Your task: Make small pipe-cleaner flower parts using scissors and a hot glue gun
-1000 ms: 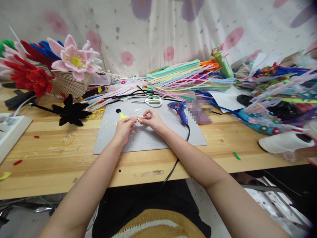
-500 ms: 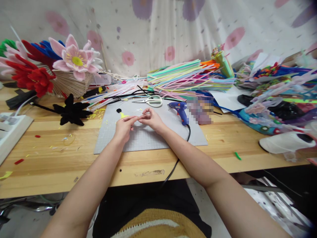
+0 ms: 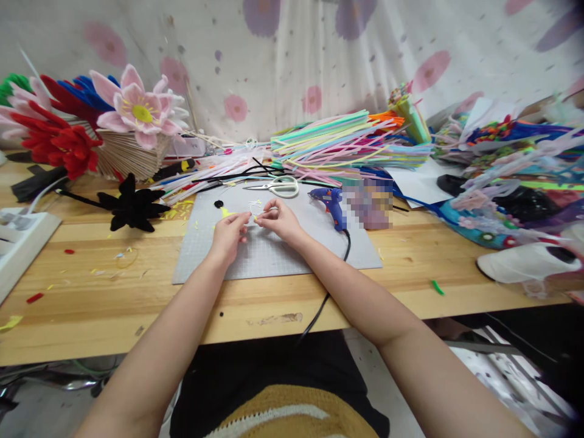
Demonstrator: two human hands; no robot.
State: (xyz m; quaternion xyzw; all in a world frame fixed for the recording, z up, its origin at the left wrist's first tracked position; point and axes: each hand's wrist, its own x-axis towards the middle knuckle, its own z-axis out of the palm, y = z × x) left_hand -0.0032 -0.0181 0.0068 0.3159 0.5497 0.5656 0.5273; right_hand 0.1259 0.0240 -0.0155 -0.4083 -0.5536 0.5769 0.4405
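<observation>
My left hand (image 3: 229, 237) and my right hand (image 3: 281, 220) are held close together above the grey cutting mat (image 3: 283, 258), fingertips a small gap apart. The right thumb and fingers pinch a tiny yellow piece (image 3: 255, 218). Fingers of the left hand are pressed together; what they hold, if anything, is too small to make out. Just beyond the hands, thin white strands with yellow tips (image 3: 256, 203) show on the mat. A yellow strip (image 3: 225, 212) and a small black disc (image 3: 219, 204) lie past the left hand.
White-handled scissors (image 3: 283, 187) and a blue glue gun (image 3: 333, 204) rest at the mat's far side, its cord running to the front edge. Pipe cleaners (image 3: 328, 140) pile up behind. A black fuzzy flower (image 3: 132, 204) lies left, near a power strip (image 3: 27, 249).
My fingertips, close together before, have drawn slightly apart. The tiny yellow piece now shows at my right fingertips. Both arms stay nearly in place.
</observation>
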